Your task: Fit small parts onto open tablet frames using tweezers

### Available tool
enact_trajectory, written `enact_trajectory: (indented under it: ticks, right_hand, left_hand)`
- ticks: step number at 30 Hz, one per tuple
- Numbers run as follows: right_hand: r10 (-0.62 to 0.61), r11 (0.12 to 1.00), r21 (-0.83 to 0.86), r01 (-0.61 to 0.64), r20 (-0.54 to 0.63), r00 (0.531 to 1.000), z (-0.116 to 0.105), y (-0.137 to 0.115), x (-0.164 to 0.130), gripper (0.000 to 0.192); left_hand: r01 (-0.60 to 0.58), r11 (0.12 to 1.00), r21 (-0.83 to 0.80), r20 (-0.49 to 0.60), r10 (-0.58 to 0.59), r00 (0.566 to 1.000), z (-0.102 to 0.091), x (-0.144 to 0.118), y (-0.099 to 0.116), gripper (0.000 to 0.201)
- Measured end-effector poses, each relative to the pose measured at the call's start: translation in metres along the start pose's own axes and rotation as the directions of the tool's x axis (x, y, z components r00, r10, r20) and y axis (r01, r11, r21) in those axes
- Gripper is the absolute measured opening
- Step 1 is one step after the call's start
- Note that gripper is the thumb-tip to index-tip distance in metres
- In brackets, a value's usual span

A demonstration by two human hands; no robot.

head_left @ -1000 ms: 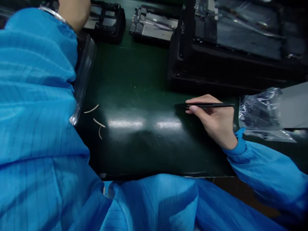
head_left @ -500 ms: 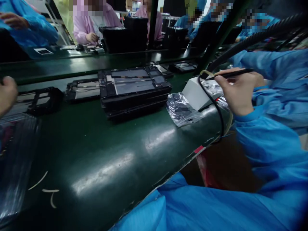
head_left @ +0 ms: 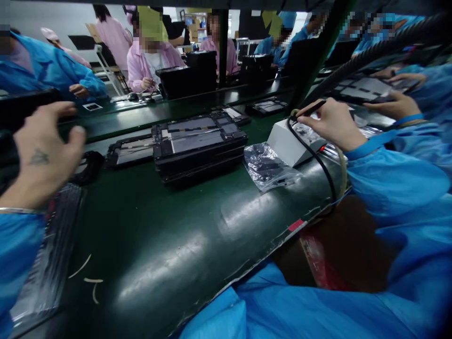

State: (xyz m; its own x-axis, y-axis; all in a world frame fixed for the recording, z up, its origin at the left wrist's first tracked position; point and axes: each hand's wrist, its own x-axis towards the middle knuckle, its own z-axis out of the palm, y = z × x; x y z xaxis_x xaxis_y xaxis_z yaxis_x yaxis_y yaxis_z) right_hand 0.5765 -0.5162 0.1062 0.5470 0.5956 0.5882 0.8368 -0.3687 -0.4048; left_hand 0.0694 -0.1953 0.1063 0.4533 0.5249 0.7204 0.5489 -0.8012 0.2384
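On the green tabletop [head_left: 183, 245] there is one stack of black trays [head_left: 199, 148], one white box [head_left: 289, 141], one clear plastic bag [head_left: 268, 167] and three thin pale strips [head_left: 88, 278]. Two single black trays lie flat, one [head_left: 129, 150] left of the stack and one [head_left: 266, 106] behind it. The person's own hands are two, the left hand [head_left: 44, 155] and the right hand [head_left: 332, 123], and the right one has one black stylus [head_left: 312, 108].
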Motion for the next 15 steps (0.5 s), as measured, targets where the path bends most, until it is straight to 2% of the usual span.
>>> enact_trajectory:
  ticks: [1,3,5,7,9,11,15]
  right_hand:
    - [0.001,1.0,0.01,-0.001,-0.047,0.999,-0.001,-0.002,-0.004,0.034]
    - [-0.004,0.999,0.043,0.011,-0.157,0.988,-0.003,-0.009,-0.02,0.028]
    - [-0.04,0.992,0.108,0.063,-0.199,0.979,-0.004,-0.02,-0.048,0.029]
    - [-0.148,0.961,0.224,0.159,-0.068,0.987,-0.001,-0.034,-0.086,0.029]
    - [-0.259,0.908,0.359,0.215,0.077,0.963,0.006,-0.048,-0.124,0.027]
    - [-0.316,0.839,0.521,0.158,0.231,0.92,0.017,-0.059,-0.156,0.025]
    - [-0.287,0.75,0.661,0.016,0.303,0.909,0.04,-0.068,-0.192,0.018]
  left_hand:
    - [-0.116,0.993,0.026,0.001,0.116,0.993,0.007,0.004,0.024,0.056]
    - [-0.34,0.94,0.01,0.016,0.34,0.94,0.025,0.015,0.064,0.051]
    - [-0.471,0.882,-0.004,0.081,0.47,0.879,0.044,0.027,0.092,0.045]
    - [-0.553,0.833,-0.012,0.141,0.549,0.824,0.062,0.036,0.111,0.037]
    - [-0.602,0.798,-0.019,0.179,0.595,0.783,0.076,0.039,0.126,0.032]
    - [-0.625,0.78,-0.032,0.222,0.615,0.757,0.085,0.035,0.138,0.032]
    - [-0.629,0.776,-0.038,0.371,0.596,0.712,0.092,0.024,0.151,0.033]
